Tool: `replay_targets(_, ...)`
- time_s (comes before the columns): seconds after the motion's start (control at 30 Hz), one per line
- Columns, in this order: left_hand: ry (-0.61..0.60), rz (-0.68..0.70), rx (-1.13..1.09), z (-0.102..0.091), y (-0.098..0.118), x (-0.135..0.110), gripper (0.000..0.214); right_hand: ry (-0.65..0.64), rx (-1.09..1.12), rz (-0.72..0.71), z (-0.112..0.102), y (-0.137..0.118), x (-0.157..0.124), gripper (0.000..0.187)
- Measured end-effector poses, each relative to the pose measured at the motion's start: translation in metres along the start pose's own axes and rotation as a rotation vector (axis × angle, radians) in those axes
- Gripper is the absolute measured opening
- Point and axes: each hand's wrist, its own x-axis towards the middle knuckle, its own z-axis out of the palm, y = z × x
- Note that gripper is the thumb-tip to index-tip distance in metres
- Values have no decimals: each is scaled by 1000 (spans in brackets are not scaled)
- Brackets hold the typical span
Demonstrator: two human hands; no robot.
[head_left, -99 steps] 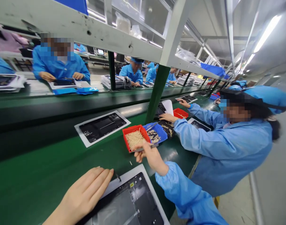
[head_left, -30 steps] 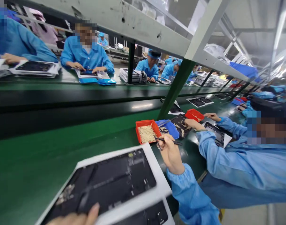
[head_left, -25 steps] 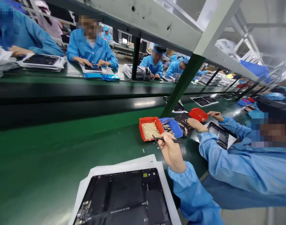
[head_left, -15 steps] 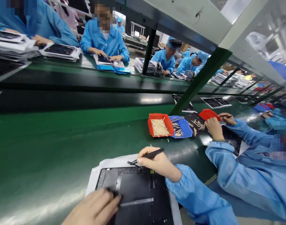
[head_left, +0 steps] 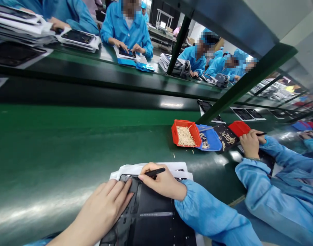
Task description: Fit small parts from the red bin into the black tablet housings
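A flat black tablet-like panel [head_left: 155, 201] lies before me on white paper sheets [head_left: 180, 166]. My right hand [head_left: 165, 183] pinches black tweezers [head_left: 156, 172] over the panel's far edge. Their tips are hidden by the fingers, so I cannot tell if anything is between them. My left hand [head_left: 106, 203] lies on the panel's left part with fingers stretched out, the fingertips close to the far left corner and beside the tweezers. It holds nothing.
Past the panel stand a red bin [head_left: 185, 136] of small pale strips and a blue bin [head_left: 212, 138]. At right, a co-worker's hands [head_left: 250, 145] work over another black panel. A green post [head_left: 246, 82] slants across. Stacked panels [head_left: 23, 25] lie across the line.
My left hand has moved up the panel to its far left corner. The right hand with the tweezers has come slightly left and down; the small black piece at their tips is out of sight.
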Motion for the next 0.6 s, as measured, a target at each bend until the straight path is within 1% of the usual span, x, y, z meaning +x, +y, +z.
replay_targets(0.1, 2, -8, -10, 0, 0, 0, 29, 6, -24, -18, -1, 2, -1, 11)
replay_targets(0.27, -25, 24, 29, 1, 0, -1, 31, 10, -32, -54, -1, 0, -1, 10)
replay_targets(0.6, -29, 56, 53, -2, 1, 3, 31, 2, -45, -79, 1, 0, 0, 12)
